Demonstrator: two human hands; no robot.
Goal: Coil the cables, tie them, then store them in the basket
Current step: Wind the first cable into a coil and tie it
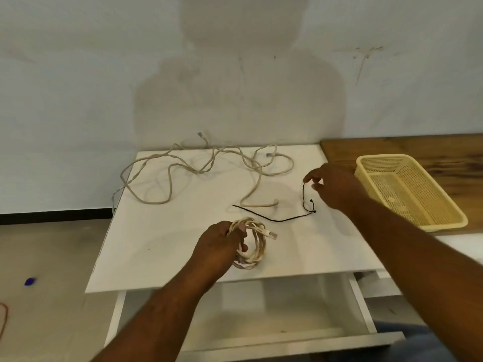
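My left hand grips a coiled beige cable near the front of the white table, its clear plug sticking out to the right. My right hand pinches one end of a thin black tie; the other black tie lies flat on the table beside it. Loose beige cables sprawl untidily across the back of the table, one end hanging off the left edge. A pale yellow plastic basket stands on the right, with nothing in it.
The basket rests on a brown wooden surface that adjoins the table on the right. A white drawer stands pulled out under the table's front edge. A grey wall runs close behind the table. A small blue object lies on the floor at left.
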